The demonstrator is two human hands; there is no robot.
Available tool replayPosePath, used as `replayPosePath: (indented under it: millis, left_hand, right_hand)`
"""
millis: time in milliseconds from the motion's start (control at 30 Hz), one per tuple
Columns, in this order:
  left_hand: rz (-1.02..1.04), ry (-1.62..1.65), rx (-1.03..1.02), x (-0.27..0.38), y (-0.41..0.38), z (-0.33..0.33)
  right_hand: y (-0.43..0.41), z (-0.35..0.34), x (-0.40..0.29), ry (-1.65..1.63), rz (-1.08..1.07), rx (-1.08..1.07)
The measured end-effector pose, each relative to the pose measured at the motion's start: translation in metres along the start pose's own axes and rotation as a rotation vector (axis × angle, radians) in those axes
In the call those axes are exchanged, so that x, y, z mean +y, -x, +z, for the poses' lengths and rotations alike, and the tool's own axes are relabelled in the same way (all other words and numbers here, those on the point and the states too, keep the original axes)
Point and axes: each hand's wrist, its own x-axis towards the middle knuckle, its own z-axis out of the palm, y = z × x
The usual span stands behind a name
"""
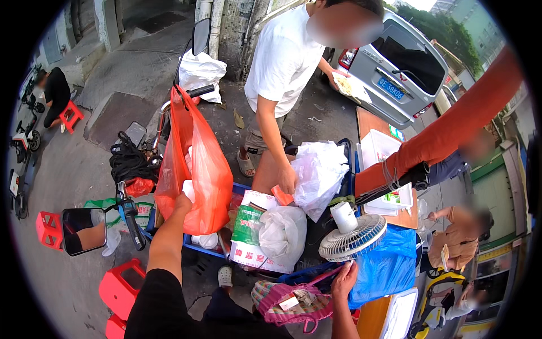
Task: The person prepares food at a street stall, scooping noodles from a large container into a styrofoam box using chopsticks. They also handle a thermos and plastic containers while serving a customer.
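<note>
My left hand (183, 203) is at the open side of a red plastic bag (207, 186) that hangs from the handlebar; a white container (189, 190) shows at its fingers, and whether they grip it is unclear. My right hand (345, 279) is just below a small white fan (355, 239), with a small whitish thing at its fingertips. A pink woven basket (292, 303) with a small box in it lies left of that hand. Between my hands, a knotted whitish plastic bag (283, 233) sits on a printed carton (262, 257) beside a green packet (246, 224).
A person in a white shirt (281, 55) stands opposite, one hand over the cart, the other holding food. Red stools (120, 290) stand at lower left. A mirror (84, 232), blue plastic sheet (385, 262), red pole (440, 135) and silver van (389, 72) surround the cart.
</note>
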Motion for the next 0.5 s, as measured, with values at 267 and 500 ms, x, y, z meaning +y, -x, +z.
replayPosePath:
  millis: [267, 500]
  left_hand:
    - [0.050, -0.006, 0.140, 0.006, -0.014, 0.003]
    - [0.057, -0.130, 0.317, 0.096, 0.047, 0.009]
  right_hand:
    - [-0.002, 0.001, -0.006, 0.047, -0.019, 0.027]
    - [0.006, -0.011, 0.003, 0.065, -0.040, 0.070]
